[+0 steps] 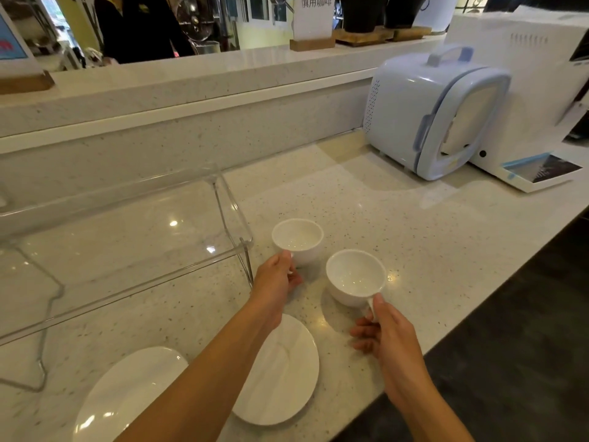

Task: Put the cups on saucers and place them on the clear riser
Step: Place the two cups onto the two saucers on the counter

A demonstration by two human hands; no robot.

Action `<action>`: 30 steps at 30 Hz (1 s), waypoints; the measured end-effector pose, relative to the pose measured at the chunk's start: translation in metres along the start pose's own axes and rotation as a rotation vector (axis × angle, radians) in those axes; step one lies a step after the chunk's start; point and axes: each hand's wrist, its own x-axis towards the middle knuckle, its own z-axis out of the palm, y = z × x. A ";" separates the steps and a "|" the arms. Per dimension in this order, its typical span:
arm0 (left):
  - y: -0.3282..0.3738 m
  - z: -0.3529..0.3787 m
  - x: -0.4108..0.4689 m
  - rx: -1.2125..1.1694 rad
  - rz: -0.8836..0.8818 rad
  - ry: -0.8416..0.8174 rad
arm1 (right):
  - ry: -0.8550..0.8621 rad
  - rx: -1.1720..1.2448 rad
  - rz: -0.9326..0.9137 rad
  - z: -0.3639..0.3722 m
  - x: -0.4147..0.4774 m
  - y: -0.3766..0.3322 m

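The pale speckled stone countertop (366, 199) carries every item in front of you. On its left side stands the clear acrylic riser (121, 224), a transparent shelf on thin legs, with nothing on its top surface. At the far right sits a pale blue box-shaped appliance with a carry handle (433, 110), well apart from the work area.

Two round white ceramic saucers lie at the near edge. The left saucer (127, 390) is partly hidden by your left forearm. The right saucer (283, 378) lies just beside it, also crossed by that forearm. Both are bare.

Two white ceramic cups with handles stand beyond the saucers, upright and empty. The far cup (298, 239) is just beside the riser's right front leg. The near cup (355, 277) is to its right and closer to you, apart from it.

Your left hand (275, 282) has its fingers closed on the far cup at the handle side; the handle itself is hidden behind the hand. Your right hand (387, 333) pinches the near cup's handle between thumb and fingers.
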 end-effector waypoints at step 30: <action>-0.062 -0.169 -0.194 -0.308 0.138 0.315 | -0.262 -0.150 -0.116 0.008 -0.058 0.020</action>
